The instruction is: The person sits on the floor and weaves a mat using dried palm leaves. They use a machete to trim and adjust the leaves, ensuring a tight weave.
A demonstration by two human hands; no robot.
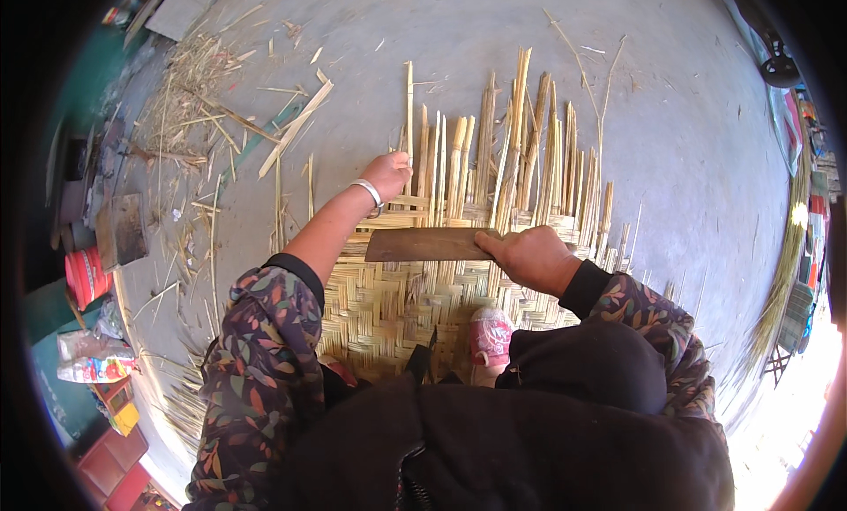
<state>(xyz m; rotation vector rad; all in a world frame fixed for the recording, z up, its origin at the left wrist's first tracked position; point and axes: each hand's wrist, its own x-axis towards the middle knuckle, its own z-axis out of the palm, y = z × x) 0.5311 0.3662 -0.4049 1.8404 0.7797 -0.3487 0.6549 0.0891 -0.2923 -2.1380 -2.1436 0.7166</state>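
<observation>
A partly woven mat of flat, straw-coloured strips lies on the floor in front of me, its loose strip ends pointing away. My left hand is closed around one upright strip at the far left edge of the weave. My right hand grips the right end of a long, flat brown blade-like piece, which lies crosswise over the mat. Whether it is wood or metal I cannot tell. My foot in a red and white shoe rests on the woven part.
Cut strips and shavings litter the grey floor at the left. A red container and plastic bags stand along the left side. A bundle of long thin stalks lies at the right edge.
</observation>
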